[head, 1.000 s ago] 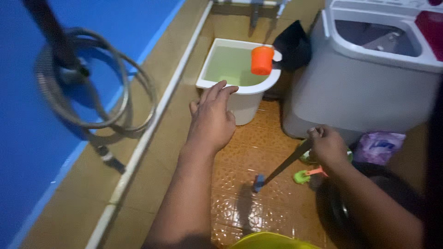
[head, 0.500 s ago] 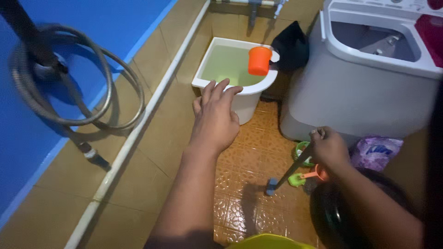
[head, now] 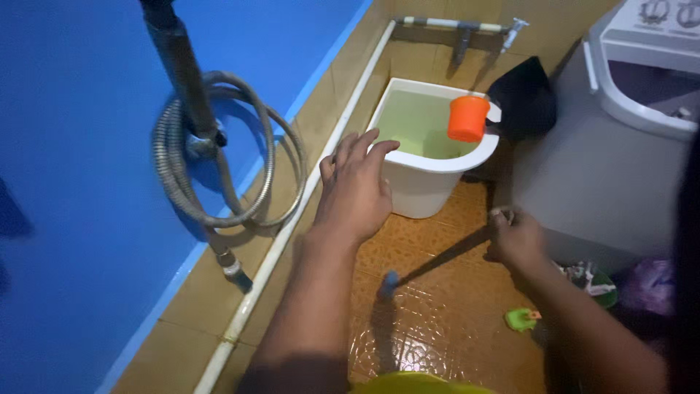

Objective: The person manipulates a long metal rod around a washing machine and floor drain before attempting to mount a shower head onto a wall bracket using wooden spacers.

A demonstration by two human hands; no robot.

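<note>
My left hand (head: pixel 355 188) is raised with fingers spread, holding nothing, just in front of a white bucket (head: pixel 423 179) filled with greenish water. An orange cup (head: pixel 467 118) hangs on the bucket's far rim. My right hand (head: pixel 514 237) is closed around the dark handle of a long brush (head: pixel 437 259), whose blue tip rests on the wet brown floor tiles (head: pixel 430 321) between my arms.
A coiled metal shower hose (head: pixel 211 168) hangs on the blue wall at left. A grey-white washing machine (head: pixel 620 146) stands at right, a black bag (head: pixel 525 98) behind the bucket. A small green object (head: pixel 520 319) and clutter lie on the floor at right.
The view has swung right and closer. My left hand lifted nearer the bucket. The brush tip slid left across the floor while my right hand kept its grip.
</note>
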